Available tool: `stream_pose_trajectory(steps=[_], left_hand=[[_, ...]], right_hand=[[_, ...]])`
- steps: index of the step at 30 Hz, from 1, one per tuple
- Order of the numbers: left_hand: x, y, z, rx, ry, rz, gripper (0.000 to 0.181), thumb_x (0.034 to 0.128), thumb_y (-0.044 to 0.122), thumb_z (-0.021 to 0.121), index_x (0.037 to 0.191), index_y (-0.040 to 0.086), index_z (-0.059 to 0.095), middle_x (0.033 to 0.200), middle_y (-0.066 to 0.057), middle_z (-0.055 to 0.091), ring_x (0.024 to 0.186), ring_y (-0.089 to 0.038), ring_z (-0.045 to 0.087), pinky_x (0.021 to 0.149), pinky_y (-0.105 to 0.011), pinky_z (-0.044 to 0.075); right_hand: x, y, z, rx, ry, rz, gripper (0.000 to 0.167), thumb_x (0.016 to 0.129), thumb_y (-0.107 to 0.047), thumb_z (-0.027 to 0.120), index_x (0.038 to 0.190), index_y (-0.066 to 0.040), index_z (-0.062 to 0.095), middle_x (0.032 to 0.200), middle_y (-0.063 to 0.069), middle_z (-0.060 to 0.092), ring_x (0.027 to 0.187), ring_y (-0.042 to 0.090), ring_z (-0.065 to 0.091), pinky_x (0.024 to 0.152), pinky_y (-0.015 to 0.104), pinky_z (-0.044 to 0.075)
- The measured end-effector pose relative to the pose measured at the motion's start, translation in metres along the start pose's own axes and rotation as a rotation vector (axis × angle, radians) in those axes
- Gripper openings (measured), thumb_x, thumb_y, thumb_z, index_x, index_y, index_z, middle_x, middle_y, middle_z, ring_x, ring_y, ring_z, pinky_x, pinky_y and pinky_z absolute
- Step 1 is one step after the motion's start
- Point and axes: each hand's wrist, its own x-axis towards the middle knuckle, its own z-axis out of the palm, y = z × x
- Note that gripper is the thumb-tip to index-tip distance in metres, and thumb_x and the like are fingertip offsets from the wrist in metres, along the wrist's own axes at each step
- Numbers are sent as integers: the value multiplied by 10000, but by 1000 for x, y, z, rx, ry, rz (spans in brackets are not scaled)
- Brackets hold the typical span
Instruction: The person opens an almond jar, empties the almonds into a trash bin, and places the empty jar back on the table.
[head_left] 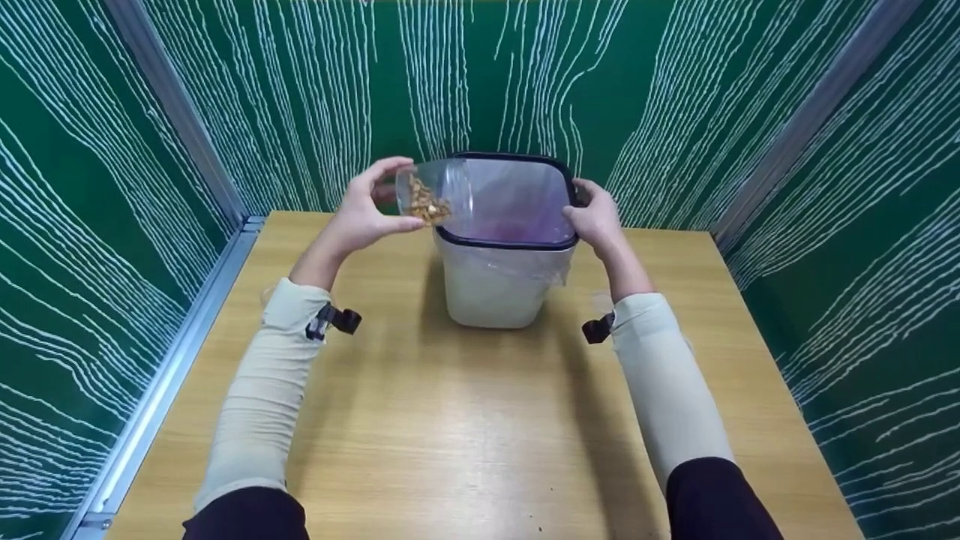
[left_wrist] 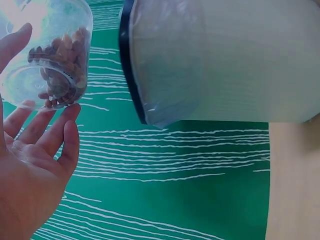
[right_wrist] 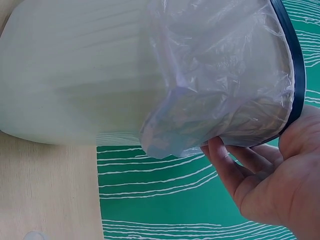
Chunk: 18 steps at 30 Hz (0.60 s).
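Note:
In my left hand [head_left: 364,210] I hold a clear plastic cup [head_left: 459,180], tipped on its side with its mouth toward the bin. Brown nuts [head_left: 426,206] lie inside it; they also show through the cup wall in the left wrist view. A whitish bin [head_left: 495,296] with a dark rim stands on the table, lined with a thin, purplish clear bag [head_left: 517,199] folded over the edge. My right hand [head_left: 596,214] grips the bin's right rim, thumb toward the inside and fingers outside against the bag. The bin's bottom inside is hidden.
The wooden table [head_left: 465,420] extends in front of the bin, with a few dark specks near its front. Green walls [head_left: 615,112] with white wavy lines and metal posts enclose the back and sides. A small pale rounded thing [right_wrist: 36,235] shows at the right wrist view's lower edge.

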Motion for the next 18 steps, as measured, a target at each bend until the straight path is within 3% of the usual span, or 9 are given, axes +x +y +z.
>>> stream_pose_trajectory(steps=[13,18], left_hand=[[41,22,-14,97,-90,-128,736,763,110,823,1396,83,448,1315,-165,505,1110,-307,574,919,-409,498],[51,25,-13,143,-134,-170,754,765,146,831,1407,101,438,1323,-103,514,1135,-276,568,930,-405,493]], right_hand=[[0,1,0,2,4,9,590,912,6,550,1474,-49,377,1407,182,465,1257,240,447,988,353,443],[0,-1,0,16,-6,15,591,917,0,546,1479,-59,371,1423,183,454,1254,229,450,971,354,460]])
